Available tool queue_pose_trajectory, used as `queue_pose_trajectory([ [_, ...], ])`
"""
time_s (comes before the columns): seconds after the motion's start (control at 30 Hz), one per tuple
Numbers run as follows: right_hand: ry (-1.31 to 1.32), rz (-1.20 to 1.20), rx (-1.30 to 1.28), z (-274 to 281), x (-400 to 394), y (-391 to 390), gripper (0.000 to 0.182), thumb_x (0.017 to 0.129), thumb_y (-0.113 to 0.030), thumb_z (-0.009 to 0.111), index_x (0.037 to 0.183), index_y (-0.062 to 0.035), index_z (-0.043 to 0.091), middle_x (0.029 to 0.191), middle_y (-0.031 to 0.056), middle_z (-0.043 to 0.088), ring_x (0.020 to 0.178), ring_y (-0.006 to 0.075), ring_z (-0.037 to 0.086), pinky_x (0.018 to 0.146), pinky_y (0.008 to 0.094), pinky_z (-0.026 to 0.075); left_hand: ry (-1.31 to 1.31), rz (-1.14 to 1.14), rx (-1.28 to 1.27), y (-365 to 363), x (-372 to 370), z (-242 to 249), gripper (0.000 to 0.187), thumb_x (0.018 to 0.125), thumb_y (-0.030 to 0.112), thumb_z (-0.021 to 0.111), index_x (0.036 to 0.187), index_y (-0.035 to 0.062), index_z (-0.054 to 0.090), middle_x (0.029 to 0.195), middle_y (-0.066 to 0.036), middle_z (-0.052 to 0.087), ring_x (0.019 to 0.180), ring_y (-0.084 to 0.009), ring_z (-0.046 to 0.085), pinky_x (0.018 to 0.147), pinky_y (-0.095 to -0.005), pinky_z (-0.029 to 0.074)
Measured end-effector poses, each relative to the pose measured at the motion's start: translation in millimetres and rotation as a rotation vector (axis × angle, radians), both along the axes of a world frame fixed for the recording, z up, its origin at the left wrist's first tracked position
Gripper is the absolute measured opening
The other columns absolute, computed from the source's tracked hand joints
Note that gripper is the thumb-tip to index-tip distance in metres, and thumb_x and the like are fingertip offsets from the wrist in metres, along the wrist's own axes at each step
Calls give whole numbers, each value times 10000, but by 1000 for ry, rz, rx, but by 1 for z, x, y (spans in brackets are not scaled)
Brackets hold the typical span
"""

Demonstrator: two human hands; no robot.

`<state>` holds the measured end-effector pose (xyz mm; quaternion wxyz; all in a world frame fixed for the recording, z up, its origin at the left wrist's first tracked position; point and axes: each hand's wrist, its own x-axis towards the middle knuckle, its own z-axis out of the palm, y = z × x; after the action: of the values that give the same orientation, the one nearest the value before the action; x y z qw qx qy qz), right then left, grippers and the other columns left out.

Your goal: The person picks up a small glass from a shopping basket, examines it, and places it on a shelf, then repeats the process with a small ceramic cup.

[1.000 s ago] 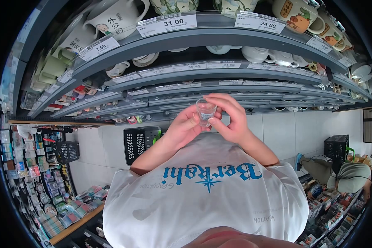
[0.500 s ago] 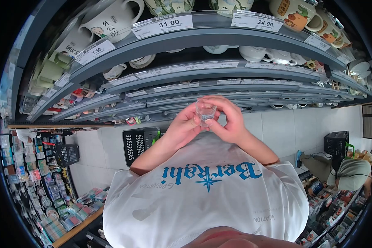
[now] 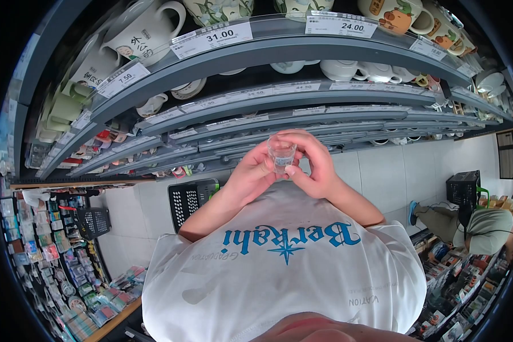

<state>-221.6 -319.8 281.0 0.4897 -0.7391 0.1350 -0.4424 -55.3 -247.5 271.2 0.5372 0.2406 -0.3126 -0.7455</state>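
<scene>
A small clear glass cup is held between my two hands in front of my chest, close to the shelf fronts. On the cup's left side, my left hand is closed, its thumb and fingers against the wall. My right hand curls around the right side, with its fingers along the far side near the rim and its thumb low near the base. Some fingertips are hidden behind the glass. Nothing shows inside the cup.
Grey shelves with price labels rise ahead, bearing white mugs and teapots. A black shopping basket stands on the tiled floor at left. A crouching person is at right, near another basket.
The shelves have shifted slightly left in the view. The glass cup is tilted a little differently, showing more of its wall. Both hands keep hold of it.
</scene>
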Motion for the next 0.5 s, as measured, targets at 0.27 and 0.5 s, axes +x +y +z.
queue_pose_trajectory([
  [0.27,-10,4,33,-3,0,1,452,779,-19,599,1226,-17,534,1223,146,569,844,154,571,622,243,449,-7,-4,-6,-1,0,-3,602,856,465,661,1300,94,496,1240,-59,571,1138,-170,549,919,-349,458],
  [0.5,-36,0,6,-4,0,0,451,783,-23,603,1228,-16,533,1224,144,566,794,132,556,595,232,438,4,-5,-6,-2,-1,-1,607,853,479,658,1300,100,498,1233,-53,573,1137,-164,545,909,-341,453],
])
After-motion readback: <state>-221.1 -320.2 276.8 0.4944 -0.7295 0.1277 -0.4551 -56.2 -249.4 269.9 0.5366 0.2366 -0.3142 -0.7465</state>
